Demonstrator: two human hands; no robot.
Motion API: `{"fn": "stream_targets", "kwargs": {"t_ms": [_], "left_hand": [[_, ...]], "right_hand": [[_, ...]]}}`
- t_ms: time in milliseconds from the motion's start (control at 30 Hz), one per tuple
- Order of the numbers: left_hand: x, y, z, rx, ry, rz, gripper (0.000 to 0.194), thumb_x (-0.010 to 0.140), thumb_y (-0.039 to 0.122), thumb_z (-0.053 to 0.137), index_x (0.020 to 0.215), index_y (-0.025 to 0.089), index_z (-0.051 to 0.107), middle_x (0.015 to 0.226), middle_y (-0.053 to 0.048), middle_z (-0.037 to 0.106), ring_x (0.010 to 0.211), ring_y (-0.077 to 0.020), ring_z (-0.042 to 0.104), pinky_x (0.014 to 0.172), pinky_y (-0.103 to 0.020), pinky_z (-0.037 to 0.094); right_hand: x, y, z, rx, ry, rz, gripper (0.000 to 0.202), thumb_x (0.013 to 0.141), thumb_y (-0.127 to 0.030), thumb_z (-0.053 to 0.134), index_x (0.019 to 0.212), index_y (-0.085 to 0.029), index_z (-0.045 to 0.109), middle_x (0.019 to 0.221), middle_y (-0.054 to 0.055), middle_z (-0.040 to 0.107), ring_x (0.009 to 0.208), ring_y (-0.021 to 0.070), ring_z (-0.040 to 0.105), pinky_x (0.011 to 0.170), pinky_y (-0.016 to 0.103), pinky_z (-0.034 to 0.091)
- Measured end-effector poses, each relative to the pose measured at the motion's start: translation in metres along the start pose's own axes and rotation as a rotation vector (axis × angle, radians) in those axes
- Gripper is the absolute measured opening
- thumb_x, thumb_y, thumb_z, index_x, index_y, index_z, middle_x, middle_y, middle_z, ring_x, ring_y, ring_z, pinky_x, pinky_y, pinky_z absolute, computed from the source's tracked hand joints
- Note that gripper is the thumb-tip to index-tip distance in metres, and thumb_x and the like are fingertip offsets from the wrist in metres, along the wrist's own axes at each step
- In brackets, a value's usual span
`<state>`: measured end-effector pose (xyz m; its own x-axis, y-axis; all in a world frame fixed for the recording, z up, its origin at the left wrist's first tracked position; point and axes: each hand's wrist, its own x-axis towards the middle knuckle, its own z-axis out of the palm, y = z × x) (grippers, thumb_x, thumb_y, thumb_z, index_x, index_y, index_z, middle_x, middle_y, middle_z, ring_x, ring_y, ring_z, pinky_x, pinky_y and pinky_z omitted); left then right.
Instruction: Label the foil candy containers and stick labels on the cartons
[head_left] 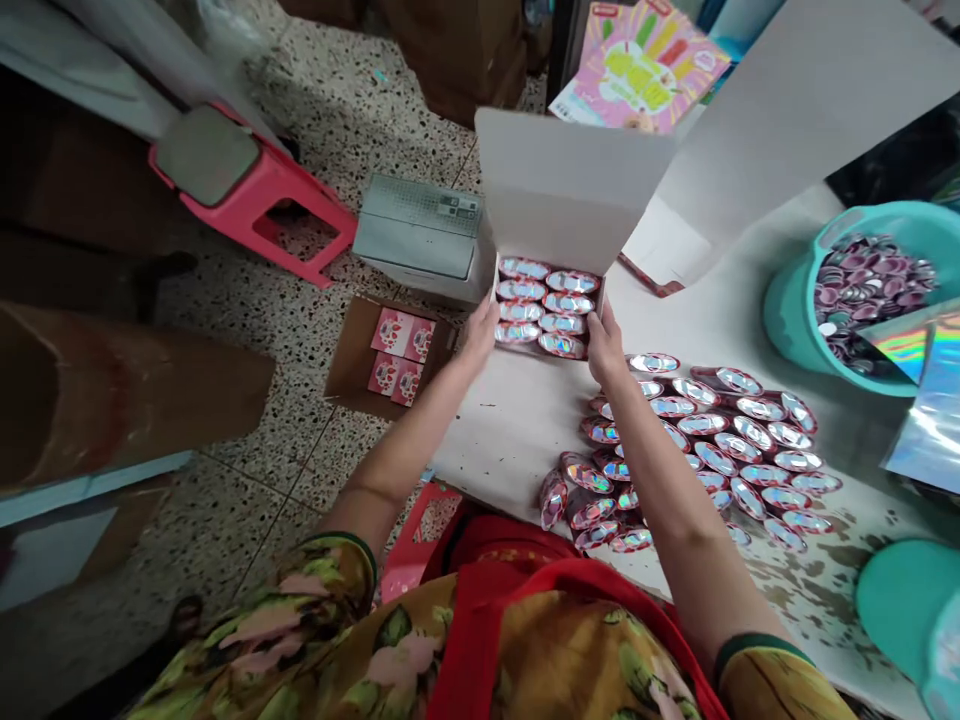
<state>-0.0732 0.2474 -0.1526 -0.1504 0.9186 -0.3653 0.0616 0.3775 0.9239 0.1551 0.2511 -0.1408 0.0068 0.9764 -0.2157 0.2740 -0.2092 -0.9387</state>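
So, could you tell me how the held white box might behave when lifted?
The white box probably has some weight, being filled with packets. Its tall raised lid may flap, and the close-set packets should shift little.

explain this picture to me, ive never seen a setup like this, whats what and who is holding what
There is no machine here: these are a person's own bare hands. The single picture comes from a camera worn on their head, looking forward and down.

The left hand and right hand hold opposite sides of an open white box. Inside are eight shiny packs, in two columns of four.

On the pale table, more loose packs lie to the right. Beyond them, a turquoise tub holds many small pinkish pieces. Down on the left, an open carton stands on the speckled floor.
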Motion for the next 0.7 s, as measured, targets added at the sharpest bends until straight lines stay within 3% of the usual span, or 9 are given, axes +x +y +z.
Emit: {"fn": "stream_targets", "kwargs": {"t_ms": [100, 200, 333, 467, 700], "left_hand": [[-0.08, -0.013, -0.004, 0.01, 0.086, -0.128, 0.074, 0.096, 0.066, 0.039, 0.15, 0.014, 0.045, 0.157, -0.011, 0.045, 0.148, -0.024, 0.039, 0.125, -0.036, 0.028], [-0.12, -0.016, -0.009, 0.008, 0.069, -0.169, 0.082, 0.095, 0.069, 0.039, 0.159, 0.019, 0.027, 0.168, -0.007, 0.023, 0.156, -0.0211, 0.02, 0.128, -0.033, 0.018], [-0.098, -0.011, -0.015, 0.041, 0.057, -0.102, 0.082, 0.097, 0.067, 0.036, 0.162, 0.026, 0.01, 0.171, -0.003, 0.006, 0.158, -0.0186, 0.006, 0.13, -0.036, 0.008], [-0.074, -0.011, -0.01, 0.167, -0.025, -0.002, 0.071, 0.103, 0.057, 0.024, 0.163, 0.024, 0.004, 0.171, -0.005, 0.006, 0.158, -0.0184, 0.006, 0.13, -0.04, 0.01], [-0.096, -0.017, -0.006, 0.393, -0.021, 0.11, 0.069, 0.103, 0.055, 0.021, 0.162, 0.027, -0.004, 0.171, -0.007, 0.007, 0.158, -0.0221, 0.008, 0.13, -0.044, 0.013]], "right_hand": [[-0.039, -0.005, -0.008, -0.031, -0.112, 0.02, 0.067, 0.096, -0.059, 0.04, 0.155, -0.027, 0.037, 0.162, 0.0, 0.038, 0.149, 0.0227, 0.034, 0.127, 0.046, 0.02], [-0.061, -0.002, -0.009, -0.087, -0.126, 0.106, 0.073, 0.095, -0.062, 0.041, 0.156, -0.023, 0.035, 0.163, 0.004, 0.036, 0.151, 0.0244, 0.031, 0.127, 0.047, 0.02], [-0.066, 0.003, -0.002, -0.183, -0.092, 0.202, 0.086, 0.094, -0.066, 0.042, 0.161, -0.019, 0.019, 0.168, 0.01, 0.019, 0.155, 0.0259, 0.021, 0.127, 0.048, 0.017], [-0.073, 0.003, 0.01, -0.257, -0.149, 0.084, 0.09, 0.093, -0.068, 0.042, 0.162, -0.019, 0.012, 0.168, 0.013, 0.02, 0.155, 0.0267, 0.022, 0.126, 0.052, 0.019], [-0.098, 0.006, 0.013, -0.412, -0.072, -0.016, 0.092, 0.095, -0.068, 0.037, 0.162, -0.015, 0.004, 0.169, 0.018, 0.011, 0.156, 0.0299, 0.013, 0.125, 0.057, 0.016]]}}
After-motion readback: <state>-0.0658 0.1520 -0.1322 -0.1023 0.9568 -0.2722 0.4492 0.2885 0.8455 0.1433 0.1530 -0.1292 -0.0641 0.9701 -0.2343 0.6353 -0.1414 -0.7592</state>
